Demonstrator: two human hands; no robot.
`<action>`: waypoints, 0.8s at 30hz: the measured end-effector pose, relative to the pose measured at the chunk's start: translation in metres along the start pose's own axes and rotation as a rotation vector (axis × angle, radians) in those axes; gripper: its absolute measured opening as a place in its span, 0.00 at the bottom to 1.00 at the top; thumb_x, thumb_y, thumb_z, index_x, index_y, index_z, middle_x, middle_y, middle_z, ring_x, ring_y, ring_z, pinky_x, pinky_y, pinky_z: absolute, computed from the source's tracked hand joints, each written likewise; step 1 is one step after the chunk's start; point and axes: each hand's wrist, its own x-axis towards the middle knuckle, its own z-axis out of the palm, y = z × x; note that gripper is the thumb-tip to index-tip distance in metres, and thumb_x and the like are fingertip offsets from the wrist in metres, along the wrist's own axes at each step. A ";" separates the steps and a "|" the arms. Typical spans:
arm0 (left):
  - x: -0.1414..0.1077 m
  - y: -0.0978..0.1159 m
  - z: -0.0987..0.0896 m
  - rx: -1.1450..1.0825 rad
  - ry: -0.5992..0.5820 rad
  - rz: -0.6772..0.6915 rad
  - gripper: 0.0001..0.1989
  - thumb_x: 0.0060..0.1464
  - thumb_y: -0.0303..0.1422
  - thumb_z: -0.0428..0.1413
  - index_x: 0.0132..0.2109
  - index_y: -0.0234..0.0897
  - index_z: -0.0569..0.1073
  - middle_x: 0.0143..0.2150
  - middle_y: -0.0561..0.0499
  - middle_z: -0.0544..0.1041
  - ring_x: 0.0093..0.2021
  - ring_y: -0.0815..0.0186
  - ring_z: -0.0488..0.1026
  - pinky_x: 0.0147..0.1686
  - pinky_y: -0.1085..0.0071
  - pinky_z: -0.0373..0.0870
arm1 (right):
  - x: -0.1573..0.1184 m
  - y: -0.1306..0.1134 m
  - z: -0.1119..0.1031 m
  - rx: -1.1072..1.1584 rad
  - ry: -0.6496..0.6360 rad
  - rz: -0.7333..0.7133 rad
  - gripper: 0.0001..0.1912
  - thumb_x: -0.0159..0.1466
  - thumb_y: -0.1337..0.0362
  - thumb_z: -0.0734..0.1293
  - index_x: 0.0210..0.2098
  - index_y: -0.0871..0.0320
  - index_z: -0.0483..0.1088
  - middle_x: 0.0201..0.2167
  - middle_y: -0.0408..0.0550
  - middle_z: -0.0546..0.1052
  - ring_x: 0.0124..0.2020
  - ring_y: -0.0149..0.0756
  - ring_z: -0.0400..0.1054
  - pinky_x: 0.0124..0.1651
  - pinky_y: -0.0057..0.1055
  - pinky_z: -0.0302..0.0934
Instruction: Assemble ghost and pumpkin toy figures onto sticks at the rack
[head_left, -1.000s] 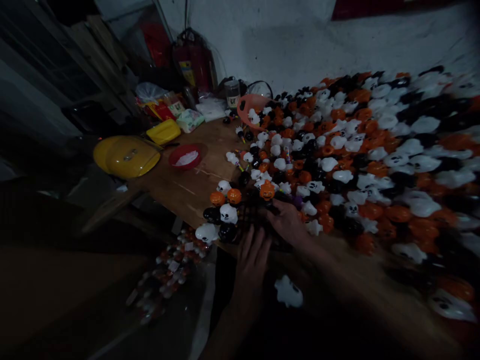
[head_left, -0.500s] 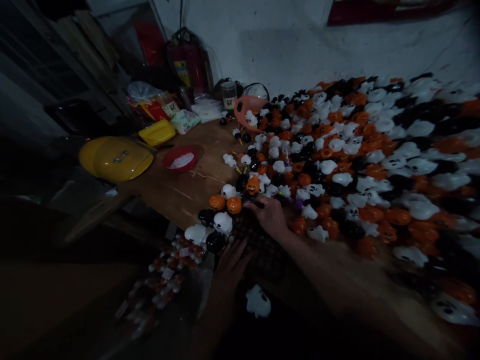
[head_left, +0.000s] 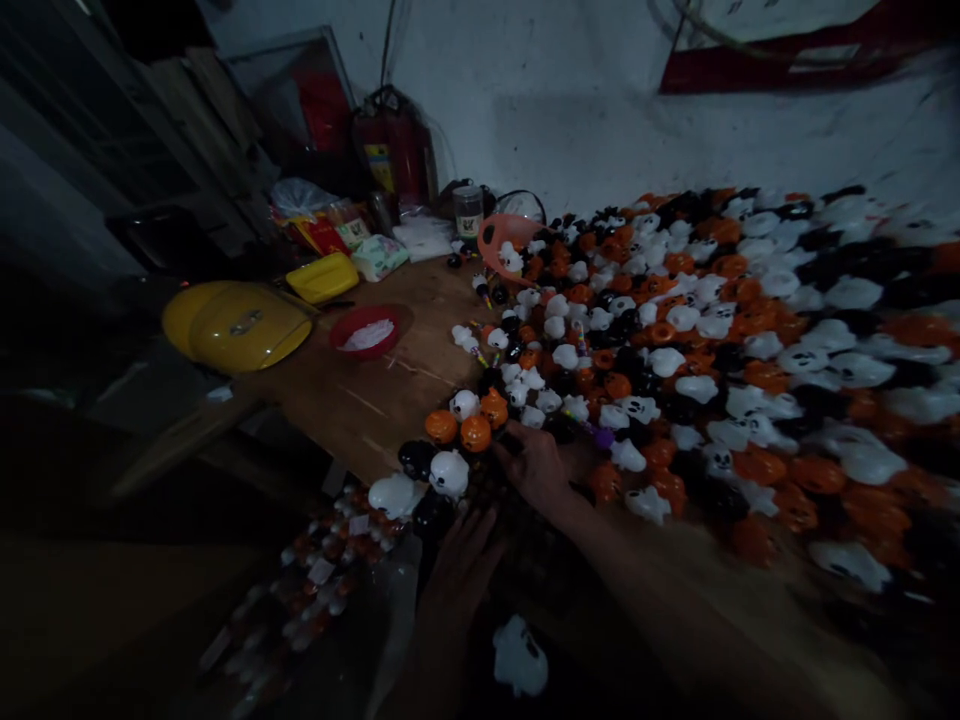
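My right hand (head_left: 536, 468) is closed, its thumb and fingertips at the underside of an orange pumpkin toy (head_left: 493, 408). The exact grip is in shadow. This pumpkin stands beside a white ghost toy (head_left: 463, 404) and another orange pumpkin (head_left: 475, 434). More black, white and orange toys cluster to the left, among them a white ghost (head_left: 448, 474). My left hand (head_left: 465, 555) lies open, fingers stretched, on a dark gridded tray (head_left: 529, 555) just below that cluster. A loose white ghost (head_left: 519, 655) lies nearer to me.
A large heap of Halloween toys (head_left: 697, 320) covers the table's right side. On the wooden table (head_left: 420, 310) stand a red bowl (head_left: 367, 330) and an orange basket (head_left: 491, 240). A yellow shell-like object (head_left: 240, 325) is at left. Below the edge lie bagged toys (head_left: 322, 580).
My right hand has moved left and towards me with the orange pumpkin, which now sits closer to the cluster. The left hand stays on the tray. The view has tilted up slightly.
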 end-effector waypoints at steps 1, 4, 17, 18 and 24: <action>0.001 0.002 -0.001 -0.013 0.001 -0.013 0.24 0.57 0.21 0.48 0.59 0.40 0.66 0.62 0.43 0.66 0.64 0.55 0.59 0.55 0.57 0.70 | 0.001 0.000 -0.001 0.004 -0.015 -0.012 0.07 0.60 0.66 0.64 0.36 0.59 0.73 0.29 0.46 0.77 0.29 0.36 0.70 0.34 0.28 0.61; 0.002 0.007 -0.004 -0.088 0.009 -0.063 0.22 0.58 0.23 0.49 0.58 0.40 0.66 0.62 0.43 0.66 0.65 0.57 0.56 0.58 0.57 0.67 | 0.004 -0.003 -0.005 0.036 -0.058 -0.046 0.12 0.60 0.69 0.63 0.43 0.57 0.71 0.38 0.48 0.78 0.37 0.39 0.71 0.42 0.31 0.63; 0.020 0.037 -0.034 -0.230 -0.095 -0.317 0.19 0.61 0.24 0.45 0.57 0.37 0.66 0.62 0.42 0.66 0.67 0.58 0.54 0.62 0.53 0.59 | 0.008 0.004 -0.007 -0.174 -0.094 -0.134 0.05 0.60 0.68 0.62 0.28 0.59 0.69 0.27 0.49 0.75 0.26 0.35 0.67 0.30 0.27 0.57; 0.021 0.037 -0.038 -0.254 -0.122 -0.326 0.20 0.60 0.23 0.45 0.59 0.37 0.65 0.63 0.42 0.65 0.67 0.58 0.53 0.62 0.52 0.58 | 0.008 0.005 -0.006 -0.194 -0.099 -0.164 0.05 0.60 0.68 0.62 0.28 0.59 0.69 0.26 0.49 0.75 0.26 0.35 0.67 0.29 0.28 0.57; 0.028 0.038 -0.053 -0.384 -0.167 -0.335 0.23 0.61 0.25 0.45 0.63 0.37 0.60 0.66 0.43 0.60 0.68 0.57 0.51 0.63 0.49 0.56 | 0.008 0.008 -0.006 -0.226 -0.073 -0.264 0.05 0.59 0.69 0.61 0.28 0.60 0.68 0.25 0.48 0.72 0.25 0.33 0.65 0.29 0.28 0.55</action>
